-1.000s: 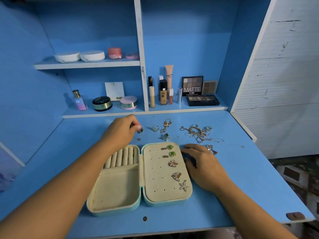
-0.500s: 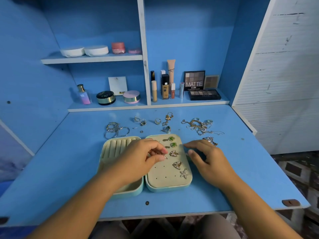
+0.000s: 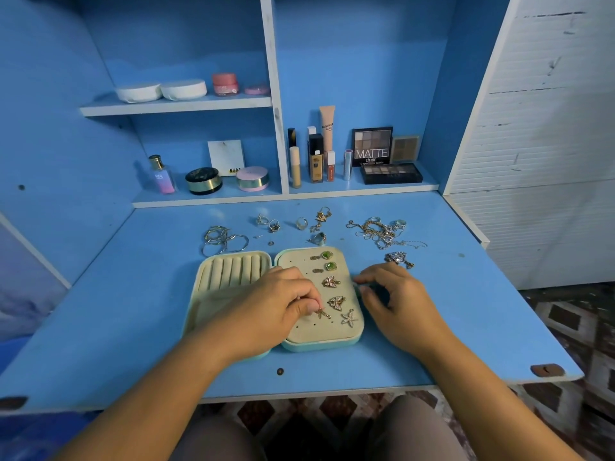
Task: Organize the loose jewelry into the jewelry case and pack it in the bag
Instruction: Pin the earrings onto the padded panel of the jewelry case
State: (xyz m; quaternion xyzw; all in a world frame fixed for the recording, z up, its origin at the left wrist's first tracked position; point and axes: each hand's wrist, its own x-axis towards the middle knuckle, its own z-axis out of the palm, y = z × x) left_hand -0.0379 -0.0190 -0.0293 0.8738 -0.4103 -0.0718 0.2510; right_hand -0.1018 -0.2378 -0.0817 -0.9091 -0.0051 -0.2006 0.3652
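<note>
Just under the left hand [image 3: 276, 304], pinched earring [image 3: 322, 313] touches the jewelry case [image 3: 319, 339].

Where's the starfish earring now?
Head view: starfish earring sits low on the right panel of the jewelry case, below the lower butterfly earring, left of the right hand.

Left hand [image 3: 276, 302] pinches small earring [image 3: 322, 313] over open jewelry case [image 3: 319, 337]; right hand [image 3: 396, 301] beside case.

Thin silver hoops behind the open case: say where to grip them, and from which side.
Probably pinch the thin silver hoops where their rims overlap, coming from above: they lie flat on the blue desk, so only the wire rims offer hold.
</note>
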